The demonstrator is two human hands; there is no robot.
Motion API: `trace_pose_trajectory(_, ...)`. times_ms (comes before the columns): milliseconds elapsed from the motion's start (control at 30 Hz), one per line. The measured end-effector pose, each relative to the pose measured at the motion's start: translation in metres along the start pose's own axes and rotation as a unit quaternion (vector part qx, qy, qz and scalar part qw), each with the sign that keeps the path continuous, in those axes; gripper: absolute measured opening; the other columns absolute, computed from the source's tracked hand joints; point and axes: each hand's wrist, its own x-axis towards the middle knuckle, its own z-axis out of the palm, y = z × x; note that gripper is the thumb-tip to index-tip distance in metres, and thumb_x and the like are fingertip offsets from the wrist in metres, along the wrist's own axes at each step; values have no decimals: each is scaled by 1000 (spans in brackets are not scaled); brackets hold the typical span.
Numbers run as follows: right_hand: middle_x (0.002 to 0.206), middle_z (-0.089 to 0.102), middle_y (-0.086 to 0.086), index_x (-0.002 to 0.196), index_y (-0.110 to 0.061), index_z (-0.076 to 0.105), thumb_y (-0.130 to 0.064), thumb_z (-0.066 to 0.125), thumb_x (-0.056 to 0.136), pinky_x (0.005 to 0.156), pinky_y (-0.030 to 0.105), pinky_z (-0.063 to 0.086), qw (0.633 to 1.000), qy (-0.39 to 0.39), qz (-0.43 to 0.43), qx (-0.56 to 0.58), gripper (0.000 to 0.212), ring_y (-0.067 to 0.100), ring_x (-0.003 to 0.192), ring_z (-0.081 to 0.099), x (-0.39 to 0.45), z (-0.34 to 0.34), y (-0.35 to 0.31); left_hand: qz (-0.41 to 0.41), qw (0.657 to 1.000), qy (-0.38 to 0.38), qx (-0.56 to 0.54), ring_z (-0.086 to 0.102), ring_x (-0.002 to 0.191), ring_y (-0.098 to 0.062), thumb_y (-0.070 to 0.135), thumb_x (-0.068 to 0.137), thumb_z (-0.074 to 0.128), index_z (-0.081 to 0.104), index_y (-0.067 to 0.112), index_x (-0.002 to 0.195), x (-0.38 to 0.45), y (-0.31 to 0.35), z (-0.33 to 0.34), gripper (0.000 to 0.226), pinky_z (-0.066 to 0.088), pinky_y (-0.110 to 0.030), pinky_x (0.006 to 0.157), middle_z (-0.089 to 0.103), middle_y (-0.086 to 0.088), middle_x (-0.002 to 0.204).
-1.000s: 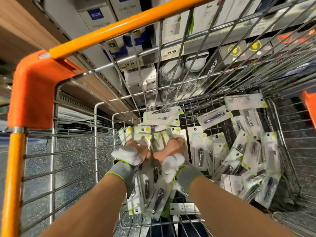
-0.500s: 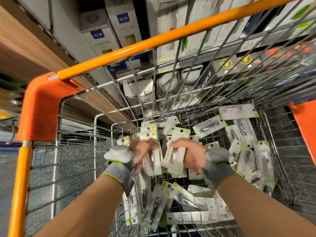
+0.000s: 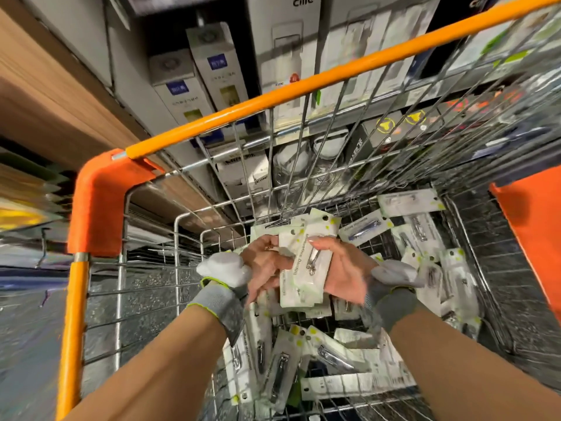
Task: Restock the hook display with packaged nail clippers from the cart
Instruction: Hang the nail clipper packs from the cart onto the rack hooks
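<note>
My left hand [image 3: 267, 265] and right hand [image 3: 343, 270] together grip a stack of packaged nail clippers [image 3: 306, 265], fingers curled round its two sides, holding it above the wire cart [image 3: 306, 123]. Grey gloves are peeled back around both wrists. Below and to the right, more loose packs [image 3: 425, 238] lie scattered over the cart's mesh floor. Beyond the orange handle bar [image 3: 303, 83], store shelves hold white boxed goods [image 3: 212, 74].
</note>
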Motion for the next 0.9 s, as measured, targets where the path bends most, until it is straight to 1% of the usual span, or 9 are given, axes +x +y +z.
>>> trace_pose_trajectory(67,126,59,18,125,-1,53,-26,87,54,98,50,46,1000,-8,-7,5,83,33,114,59,-11,3,-6,-4,1000,4,-12,49,64,-19,-11,82,58,49,16,84,-5,6,3,28,43,-27,56,57,-6,76)
trace_pose_trajectory(133,132,55,20,131,-2,50,-25,85,55,93,49,49,999,21,-19,27,87,36,120,55,-17,3,-8,-9,1000,12,-22,48,63,-21,-6,78,67,49,13,84,-5,9,4,27,44,-31,59,59,-7,70)
trace_pose_trajectory(267,104,62,16,93,-3,61,-13,69,66,99,49,42,994,52,-60,80,30,34,101,58,-44,13,-20,23,999,20,-34,57,78,-25,-1,73,75,55,12,78,-28,23,17,24,47,-39,75,66,-11,82)
trace_pose_trajectory(333,108,63,19,83,-5,65,-12,75,60,105,51,38,992,63,-63,93,26,36,106,57,-52,18,-26,45,998,11,-32,56,74,-22,1,74,75,64,15,69,-34,29,20,18,46,-33,68,69,-5,76)
trace_pose_trajectory(400,117,62,21,81,-7,70,-15,75,61,96,48,47,992,57,-77,81,22,37,107,58,-65,24,-32,77,996,13,-47,57,62,-13,-2,77,71,62,15,60,-47,35,26,26,46,-22,56,67,3,61)
trace_pose_trajectory(533,83,67,7,63,-18,74,-23,77,59,71,37,52,991,67,-115,15,6,26,76,63,-100,38,-43,102,989,17,-105,63,49,-9,-8,78,66,50,14,75,-80,47,37,27,44,-17,41,69,0,59)
trace_pose_trajectory(667,80,59,11,77,-10,69,-13,64,71,73,37,51,985,74,-148,39,9,26,69,61,-141,55,-52,123,985,16,-120,58,61,-13,2,82,66,53,18,67,-120,59,50,26,42,-23,60,67,4,61)
trace_pose_trajectory(767,95,58,12,104,-14,62,-23,83,47,74,37,55,989,50,-139,-3,61,28,82,61,-176,73,-57,155,980,20,-127,55,55,-10,10,89,60,51,18,67,-157,69,59,25,40,-23,59,63,5,56)
trace_pose_trajectory(900,89,67,10,86,-16,72,-26,95,24,103,54,39,987,-5,-157,-28,67,27,83,65,-212,92,-67,210,971,49,-106,43,46,-12,9,88,62,45,17,61,-199,84,62,33,39,-19,49,48,-2,59)
